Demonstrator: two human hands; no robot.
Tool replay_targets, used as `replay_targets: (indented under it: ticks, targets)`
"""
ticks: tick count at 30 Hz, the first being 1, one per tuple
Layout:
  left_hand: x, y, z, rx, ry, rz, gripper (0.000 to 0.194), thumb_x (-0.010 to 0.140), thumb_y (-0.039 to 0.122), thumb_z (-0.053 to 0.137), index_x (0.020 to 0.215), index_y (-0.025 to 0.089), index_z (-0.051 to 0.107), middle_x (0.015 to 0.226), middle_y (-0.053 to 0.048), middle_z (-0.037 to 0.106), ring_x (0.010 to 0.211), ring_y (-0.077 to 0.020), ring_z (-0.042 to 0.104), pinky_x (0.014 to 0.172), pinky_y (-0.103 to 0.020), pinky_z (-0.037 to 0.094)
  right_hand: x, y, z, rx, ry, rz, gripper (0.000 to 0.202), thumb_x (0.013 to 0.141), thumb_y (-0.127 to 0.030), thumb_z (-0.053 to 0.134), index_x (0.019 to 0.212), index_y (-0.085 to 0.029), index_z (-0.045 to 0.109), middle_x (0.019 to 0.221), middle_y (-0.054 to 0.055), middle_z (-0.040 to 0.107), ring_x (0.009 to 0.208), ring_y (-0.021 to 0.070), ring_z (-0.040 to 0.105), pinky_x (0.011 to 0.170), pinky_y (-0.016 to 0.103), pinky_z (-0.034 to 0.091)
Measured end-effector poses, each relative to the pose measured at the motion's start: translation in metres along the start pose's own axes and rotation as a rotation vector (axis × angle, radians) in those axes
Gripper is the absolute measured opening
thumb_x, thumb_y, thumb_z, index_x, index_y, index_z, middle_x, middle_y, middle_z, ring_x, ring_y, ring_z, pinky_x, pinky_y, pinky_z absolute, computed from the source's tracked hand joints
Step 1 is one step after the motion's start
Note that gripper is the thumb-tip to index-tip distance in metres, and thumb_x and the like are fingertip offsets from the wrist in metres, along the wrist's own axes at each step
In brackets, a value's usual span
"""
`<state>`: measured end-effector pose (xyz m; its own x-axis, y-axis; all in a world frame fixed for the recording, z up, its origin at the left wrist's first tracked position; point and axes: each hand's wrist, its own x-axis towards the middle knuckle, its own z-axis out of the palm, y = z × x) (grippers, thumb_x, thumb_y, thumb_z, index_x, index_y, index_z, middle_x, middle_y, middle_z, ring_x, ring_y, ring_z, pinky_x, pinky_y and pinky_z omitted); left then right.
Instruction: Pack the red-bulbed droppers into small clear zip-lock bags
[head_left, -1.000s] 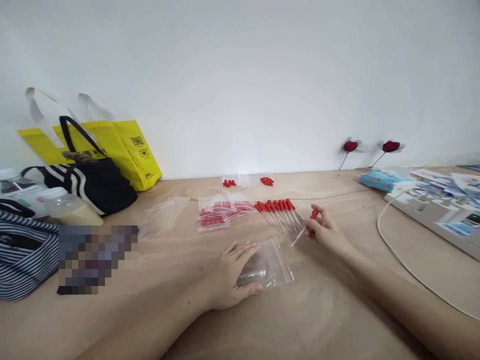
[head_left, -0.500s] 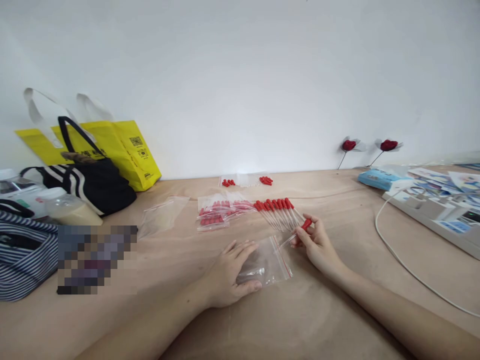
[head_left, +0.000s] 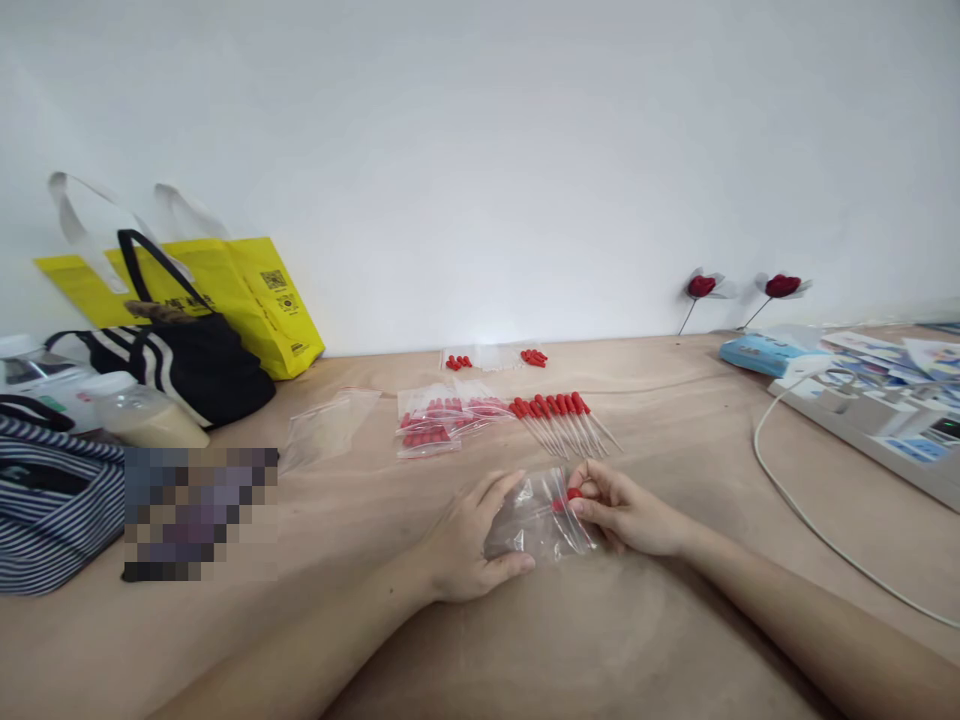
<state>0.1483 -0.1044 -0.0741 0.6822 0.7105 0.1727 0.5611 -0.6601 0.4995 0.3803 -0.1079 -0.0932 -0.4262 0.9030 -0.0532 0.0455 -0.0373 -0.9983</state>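
Observation:
A clear zip-lock bag (head_left: 536, 515) lies on the table in front of me. My left hand (head_left: 476, 540) rests over its closed end, thumb and fingers spread apart. At the mouth of the bag, my right hand (head_left: 611, 505) pinches a dropper (head_left: 574, 494) by its red rubber bulb. The dropper's clear tube points left into the bag and is hard to make out through the plastic. Just beyond my hands, several red-bulbed droppers (head_left: 559, 405) lie side by side in a slanted row. Left of them are filled zip-lock bags (head_left: 427, 437) with red bulbs showing through.
Flat clear bags (head_left: 330, 425) lie to the left. More red bulbs (head_left: 459, 362) sit near the wall. A yellow bag (head_left: 281, 320), a black bag (head_left: 217, 365) and a bottle (head_left: 154, 415) stand left. On the right are a blue packet (head_left: 765, 354), a white cable (head_left: 776, 490) and artificial roses (head_left: 703, 287).
My right hand has moved left with the dropper, bringing its bulb to the bag's mouth and the tube inside. My left hand has stayed on the bag.

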Motion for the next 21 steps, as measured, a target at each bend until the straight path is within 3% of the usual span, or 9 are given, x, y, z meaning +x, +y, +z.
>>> replay_targets:
  ticks: [4,8,12,16,18,21]
  targets:
    - [-0.009,0.002,-0.008,0.007,0.024,-0.050,0.058,0.068,0.040,0.063,0.117,0.021,0.039,0.105,-0.007,0.053,0.095,-0.0243,0.053,0.081,-0.039,0.044,0.003,0.001,-0.002,-0.053,0.021,0.032,0.037,0.066,-0.048,0.063,0.078,-0.019,0.043,0.048,-0.010,0.047,0.031,0.0030,0.037,0.031,0.015,0.026]
    - [-0.026,-0.005,-0.015,-0.018,-0.065,-0.080,0.051,0.073,0.037,0.058,0.118,0.023,0.038,0.115,-0.006,0.052,0.102,-0.0243,0.051,0.086,-0.038,0.043,0.006,0.004,0.005,-0.078,0.082,0.032,0.035,0.064,-0.046,0.065,0.075,-0.016,0.052,0.054,-0.005,0.052,0.038,0.0036,0.040,0.035,0.016,0.032]
    - [-0.035,-0.013,-0.015,-0.022,-0.084,-0.087,0.054,0.075,0.039,0.055,0.123,0.024,0.035,0.124,-0.006,0.047,0.110,-0.0260,0.047,0.091,-0.041,0.039,0.003,-0.001,0.010,-0.219,0.016,-0.035,0.033,0.071,-0.046,0.057,0.069,-0.014,0.062,0.058,-0.002,0.051,0.042,0.0029,0.038,0.038,0.016,0.031]
    - [-0.029,-0.010,-0.017,-0.037,-0.097,-0.095,0.054,0.075,0.038,0.055,0.124,0.024,0.036,0.126,-0.006,0.046,0.112,-0.0265,0.045,0.093,-0.042,0.038,-0.001,-0.007,0.000,-0.261,-0.017,0.068,0.036,0.072,-0.048,0.054,0.085,-0.016,0.064,0.053,-0.004,0.049,0.037,0.0037,0.035,0.035,0.017,0.030]
    - [-0.024,-0.006,-0.018,-0.023,-0.116,-0.094,0.055,0.075,0.038,0.056,0.124,0.023,0.036,0.127,-0.007,0.045,0.115,-0.0268,0.043,0.094,-0.043,0.036,0.004,-0.009,-0.015,-0.300,0.090,0.079,0.032,0.068,-0.044,0.057,0.079,-0.014,0.063,0.051,-0.004,0.049,0.039,0.0050,0.038,0.036,0.017,0.031]
    - [-0.018,-0.001,-0.020,-0.009,-0.147,-0.068,0.055,0.075,0.036,0.057,0.124,0.023,0.037,0.128,-0.007,0.045,0.117,-0.0262,0.040,0.096,-0.044,0.034,0.023,-0.010,-0.048,-0.432,0.405,0.004,0.022,0.067,-0.035,0.059,0.062,-0.014,0.057,0.054,-0.002,0.053,0.047,0.0073,0.045,0.043,0.018,0.035]
